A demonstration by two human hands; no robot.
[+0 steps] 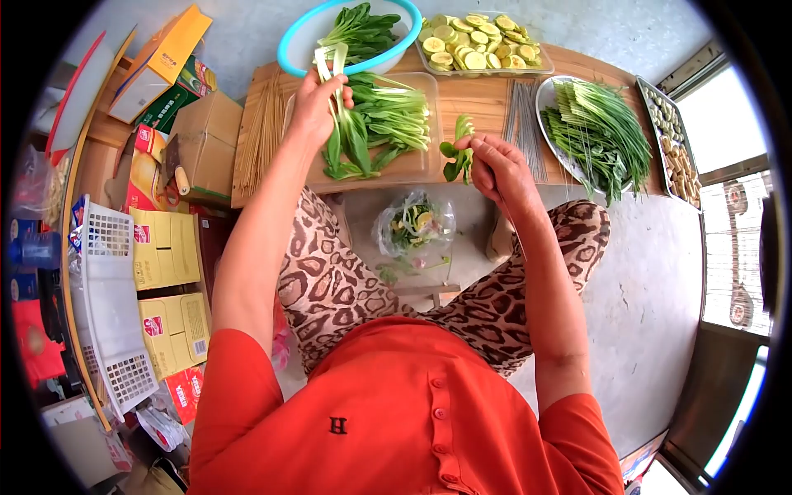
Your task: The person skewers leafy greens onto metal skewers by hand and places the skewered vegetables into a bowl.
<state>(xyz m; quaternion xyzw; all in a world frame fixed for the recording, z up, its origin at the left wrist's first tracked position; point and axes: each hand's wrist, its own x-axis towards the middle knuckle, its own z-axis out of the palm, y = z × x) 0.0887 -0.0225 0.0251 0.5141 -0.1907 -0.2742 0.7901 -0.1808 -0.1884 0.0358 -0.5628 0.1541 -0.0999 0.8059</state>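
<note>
My left hand [316, 106] grips a bunch of leafy bok choy stalks [345, 142], white stems up, leaves hanging over a clear plastic tray [412, 165] that holds more greens. My right hand [497, 163] pinches a small piece of green leaf [458, 157] just right of that tray. Both hands hover over the near edge of a low wooden table [478, 99]. A blue-rimmed bowl [290, 45] with more leafy greens stands behind my left hand.
On the table: a tray of sliced zucchini [478, 41], bamboo skewers [262, 132], metal skewers [521, 124], a plate of chives [598, 132], a tray of skewered pieces [672, 140]. A plastic bag of scraps [415, 224] lies on the floor. Cardboard boxes [202, 140] and a white basket [107, 297] stand left.
</note>
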